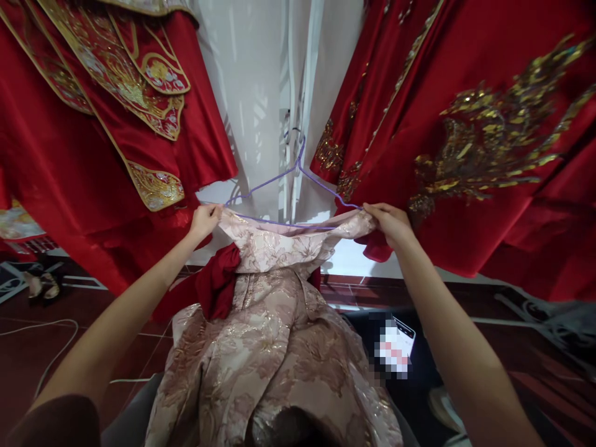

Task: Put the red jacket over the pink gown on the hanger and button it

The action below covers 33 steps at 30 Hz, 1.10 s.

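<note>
Spreading downward, the pale brocade dress (270, 335) is held stretched by its top edge, apparently being adjusted on the purple hanger (298, 164); even tension at both ends seems called for next. One end is pinched by the left hand (205, 221), the other by the right hand (392, 222), so the dress lies between and below both.

Pinching a pale floral dress (270, 310) at both shoulder edges with left hand (205, 223) and right hand (390, 222); holding its neckline spread along a purple hanger (298, 164); facing red embroidered garments (102, 155).
</note>
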Motion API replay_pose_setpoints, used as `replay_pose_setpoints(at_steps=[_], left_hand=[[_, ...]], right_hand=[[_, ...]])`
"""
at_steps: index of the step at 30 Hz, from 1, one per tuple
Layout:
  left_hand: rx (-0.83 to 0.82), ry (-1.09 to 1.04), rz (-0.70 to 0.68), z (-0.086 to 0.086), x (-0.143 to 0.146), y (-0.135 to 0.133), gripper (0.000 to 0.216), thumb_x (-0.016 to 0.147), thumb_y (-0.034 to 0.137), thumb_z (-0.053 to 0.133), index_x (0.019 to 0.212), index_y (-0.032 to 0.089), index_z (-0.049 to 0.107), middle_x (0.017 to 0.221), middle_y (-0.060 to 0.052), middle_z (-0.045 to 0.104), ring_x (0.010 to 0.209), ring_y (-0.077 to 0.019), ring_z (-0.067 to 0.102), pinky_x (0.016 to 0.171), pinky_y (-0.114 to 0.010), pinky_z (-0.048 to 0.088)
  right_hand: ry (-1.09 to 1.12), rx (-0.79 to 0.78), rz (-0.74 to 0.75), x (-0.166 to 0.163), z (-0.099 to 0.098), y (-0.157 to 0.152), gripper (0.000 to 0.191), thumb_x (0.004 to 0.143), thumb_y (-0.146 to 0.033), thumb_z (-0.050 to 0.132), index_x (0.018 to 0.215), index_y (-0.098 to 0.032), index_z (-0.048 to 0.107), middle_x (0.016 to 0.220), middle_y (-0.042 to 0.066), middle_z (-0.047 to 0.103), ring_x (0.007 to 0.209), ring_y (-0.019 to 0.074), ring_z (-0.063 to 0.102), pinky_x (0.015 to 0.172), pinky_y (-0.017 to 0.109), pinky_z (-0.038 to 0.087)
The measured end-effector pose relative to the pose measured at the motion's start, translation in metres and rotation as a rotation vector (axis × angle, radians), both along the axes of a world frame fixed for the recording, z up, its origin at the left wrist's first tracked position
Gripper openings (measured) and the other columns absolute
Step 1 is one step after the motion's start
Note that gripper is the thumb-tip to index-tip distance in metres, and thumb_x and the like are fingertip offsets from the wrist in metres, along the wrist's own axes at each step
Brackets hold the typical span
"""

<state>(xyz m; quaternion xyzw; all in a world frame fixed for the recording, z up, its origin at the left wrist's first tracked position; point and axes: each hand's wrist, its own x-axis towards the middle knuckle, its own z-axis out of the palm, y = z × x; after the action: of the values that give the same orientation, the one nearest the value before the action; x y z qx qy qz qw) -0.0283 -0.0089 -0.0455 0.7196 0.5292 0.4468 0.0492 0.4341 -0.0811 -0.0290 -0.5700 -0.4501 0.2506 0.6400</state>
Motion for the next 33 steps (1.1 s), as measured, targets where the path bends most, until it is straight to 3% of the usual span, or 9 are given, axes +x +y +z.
replay_pose_setpoints(at_steps=[5,9,12,14,18,22,29,33], left_hand=[[-0.094,0.076,-0.076,-0.018,0.005,-0.027,0.038,0.085,0.044,0.04,0.078,0.015,0.063,0.064,-0.001,0.059,0.063,-0.0144,0.052,0.058,-0.023,0.037],[0.017,0.159,-0.26,-0.007,0.047,-0.04,0.034,0.089,0.039,0.039,0.089,0.016,0.064,0.09,-0.006,0.066,0.083,-0.0169,0.059,0.077,-0.027,0.045],[0.159,0.209,-0.396,0.004,0.085,-0.042,0.03,0.091,0.033,0.039,0.09,0.017,0.064,0.115,-0.008,0.06,0.107,-0.0175,0.054,0.096,-0.031,0.04],[0.192,0.247,-0.459,0.005,0.108,-0.041,0.029,0.092,0.03,0.038,0.088,0.017,0.063,0.121,-0.008,0.058,0.112,-0.0174,0.052,0.101,-0.035,0.037],[0.139,0.336,-0.56,-0.005,0.134,-0.038,0.029,0.094,0.029,0.034,0.091,0.019,0.062,0.104,-0.005,0.065,0.1,-0.0163,0.057,0.105,-0.042,0.031],[0.151,0.369,-0.577,-0.012,0.134,-0.041,0.031,0.093,0.03,0.035,0.083,0.018,0.061,0.088,-0.006,0.064,0.087,-0.0168,0.057,0.096,-0.037,0.038],[0.166,0.396,-0.572,-0.006,0.114,-0.05,0.032,0.093,0.033,0.035,0.081,0.017,0.061,0.087,-0.006,0.062,0.085,-0.0173,0.055,0.086,-0.034,0.04],[0.162,0.401,-0.565,-0.003,0.119,-0.06,0.03,0.093,0.031,0.037,0.084,0.018,0.062,0.087,-0.005,0.063,0.085,-0.0171,0.055,0.085,-0.033,0.04]], right_hand=[[0.102,-0.073,-0.054,0.008,-0.034,-0.018,0.033,0.052,-0.04,0.079,0.073,-0.018,0.067,0.067,0.001,0.064,0.058,0.0148,0.057,0.056,0.028,0.046],[0.02,-0.106,-0.034,0.002,-0.048,-0.044,0.031,0.057,-0.044,0.076,0.074,-0.02,0.067,0.067,0.001,0.064,0.059,0.0158,0.057,0.053,0.027,0.045],[-0.033,-0.104,0.017,-0.005,-0.049,-0.061,0.031,0.061,-0.046,0.074,0.076,-0.02,0.068,0.072,0.002,0.065,0.063,0.0155,0.057,0.055,0.026,0.045],[-0.05,-0.089,0.039,-0.01,-0.047,-0.069,0.033,0.062,-0.048,0.073,0.078,-0.019,0.068,0.077,0.003,0.066,0.067,0.0157,0.059,0.058,0.026,0.046],[-0.059,-0.048,0.059,-0.017,-0.042,-0.077,0.034,0.064,-0.049,0.073,0.079,-0.019,0.067,0.077,0.004,0.067,0.067,0.0158,0.06,0.058,0.026,0.048],[-0.035,0.059,0.025,-0.023,-0.033,-0.075,0.033,0.064,-0.05,0.073,0.077,-0.02,0.068,0.075,0.003,0.067,0.065,0.0164,0.061,0.056,0.027,0.049],[-0.165,0.14,-0.055,-0.035,-0.019,-0.062,0.033,0.065,-0.052,0.071,0.077,-0.022,0.07,0.075,0.004,0.069,0.065,0.0188,0.063,0.052,0.029,0.05],[-0.326,0.22,-0.101,-0.044,-0.007,-0.05,0.033,0.069,-0.052,0.067,0.079,-0.021,0.07,0.078,0.005,0.07,0.071,0.0209,0.065,0.061,0.032,0.051]])
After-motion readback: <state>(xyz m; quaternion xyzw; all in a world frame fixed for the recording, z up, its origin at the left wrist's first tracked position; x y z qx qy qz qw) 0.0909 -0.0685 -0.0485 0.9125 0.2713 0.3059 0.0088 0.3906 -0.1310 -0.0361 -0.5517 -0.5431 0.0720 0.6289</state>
